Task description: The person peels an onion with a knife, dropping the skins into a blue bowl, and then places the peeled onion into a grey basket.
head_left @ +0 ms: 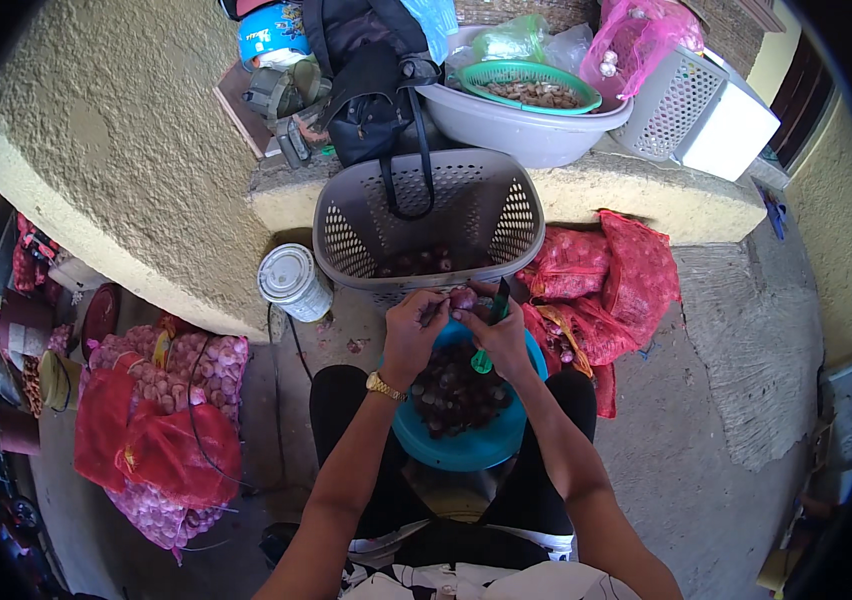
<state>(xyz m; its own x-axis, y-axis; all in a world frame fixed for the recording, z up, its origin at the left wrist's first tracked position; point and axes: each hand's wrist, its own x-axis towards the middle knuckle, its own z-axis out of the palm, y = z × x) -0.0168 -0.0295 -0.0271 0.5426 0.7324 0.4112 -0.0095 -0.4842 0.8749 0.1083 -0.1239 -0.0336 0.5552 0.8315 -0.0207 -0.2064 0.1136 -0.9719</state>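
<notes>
Above the turquoise basin (471, 458), a red onion (463, 299) sits between my two hands. The fingers of my left hand (416, 330) are closed in a pinch at its left side. My right hand (502, 338) is closed round a small knife with a green handle (483, 361), its dark blade (502, 291) pointing up and away; the thumb touches the onion. Dark red onions and loose skins (451, 395) fill much of the basin between my knees. Just beyond my hands stands a grey perforated basket (429, 165) with some red onions (426, 262) at its bottom.
Red mesh sacks (636, 285) of onions lie right of the basket. A white can (293, 280) stands left of it. Farther left sits a big mesh sack of garlic (211, 375). On the ledge are a black bag (371, 90) and a lilac tub (526, 145) holding a green strainer (506, 72).
</notes>
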